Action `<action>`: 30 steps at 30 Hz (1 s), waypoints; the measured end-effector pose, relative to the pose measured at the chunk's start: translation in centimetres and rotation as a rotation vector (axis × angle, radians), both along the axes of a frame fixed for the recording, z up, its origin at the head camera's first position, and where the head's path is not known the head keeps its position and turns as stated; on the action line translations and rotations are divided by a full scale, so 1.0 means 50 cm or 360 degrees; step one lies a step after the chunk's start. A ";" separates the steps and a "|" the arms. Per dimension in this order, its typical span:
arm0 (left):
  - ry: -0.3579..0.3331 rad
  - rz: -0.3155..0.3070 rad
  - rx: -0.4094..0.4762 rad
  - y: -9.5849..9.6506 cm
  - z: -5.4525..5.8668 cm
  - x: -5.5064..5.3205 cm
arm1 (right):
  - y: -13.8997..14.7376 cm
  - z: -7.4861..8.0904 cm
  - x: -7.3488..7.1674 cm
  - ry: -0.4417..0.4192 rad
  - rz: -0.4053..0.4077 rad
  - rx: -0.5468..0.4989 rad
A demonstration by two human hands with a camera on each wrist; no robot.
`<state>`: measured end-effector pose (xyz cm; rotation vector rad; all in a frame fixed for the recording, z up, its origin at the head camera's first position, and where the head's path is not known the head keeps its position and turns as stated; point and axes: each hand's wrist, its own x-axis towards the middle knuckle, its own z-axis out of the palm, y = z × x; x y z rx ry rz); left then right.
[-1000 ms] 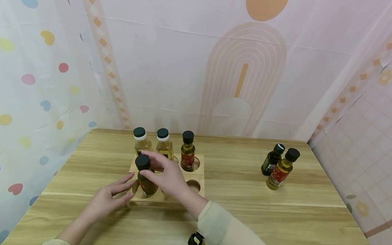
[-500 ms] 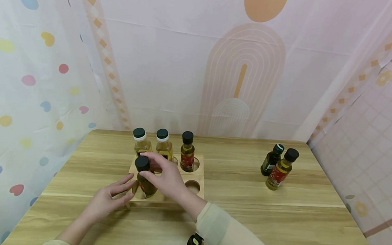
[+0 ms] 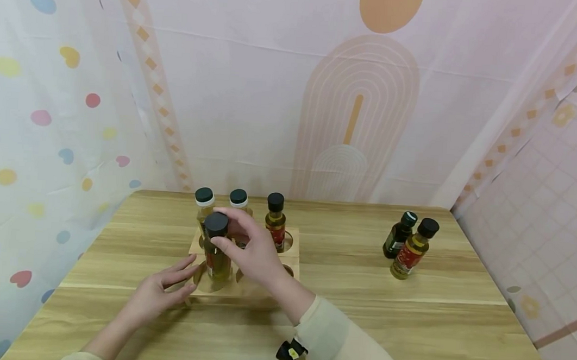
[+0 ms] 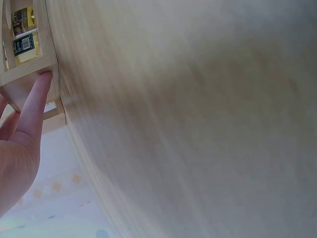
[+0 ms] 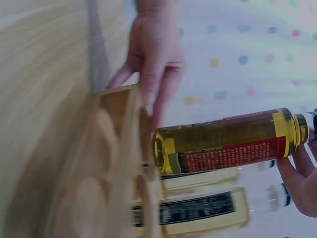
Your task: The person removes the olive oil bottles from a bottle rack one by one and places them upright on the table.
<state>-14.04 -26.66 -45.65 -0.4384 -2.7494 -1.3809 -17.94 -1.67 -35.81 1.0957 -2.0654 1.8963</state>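
Observation:
My right hand (image 3: 255, 251) grips an oil bottle (image 3: 219, 263) with a black cap and red label near its neck, above the front-left hole of a wooden bottle rack (image 3: 258, 291). In the right wrist view, the bottle's base is clear of the hole. My left hand (image 3: 160, 294) rests its fingers on the rack's left end; the left wrist view shows a fingertip (image 4: 47, 77) against that end panel. In the rack's back row stand two clear oil bottles with green caps (image 3: 204, 197) and a red-labelled oil bottle (image 3: 276, 223). My right hand partly hides that row.
On the right of the wooden table (image 3: 350, 319) stand a dark green bottle (image 3: 400, 236) and another red-labelled oil bottle (image 3: 414, 250), close together. Patterned cloth (image 3: 253, 107) hangs behind the table and along both sides.
My right hand has raised the oil bottle out of the front-left hole and brought it slightly right. My left hand stays against the rack.

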 end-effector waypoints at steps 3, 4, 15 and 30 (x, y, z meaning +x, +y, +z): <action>0.0001 0.0001 -0.0017 -0.001 0.002 0.000 | 0.012 0.016 0.004 0.0014 -0.0016 -0.0004; 0.0004 0.0000 -0.0019 -0.001 0.002 -0.001 | 0.017 0.019 0.006 0.0016 -0.0024 0.0001; 0.0114 0.0022 -0.0117 -0.001 0.004 0.001 | 0.067 0.013 0.015 0.0019 -0.0132 -0.0050; 0.0080 0.0044 -0.0121 -0.002 -0.001 -0.001 | 0.181 0.005 0.026 -0.0030 -0.0313 -0.0066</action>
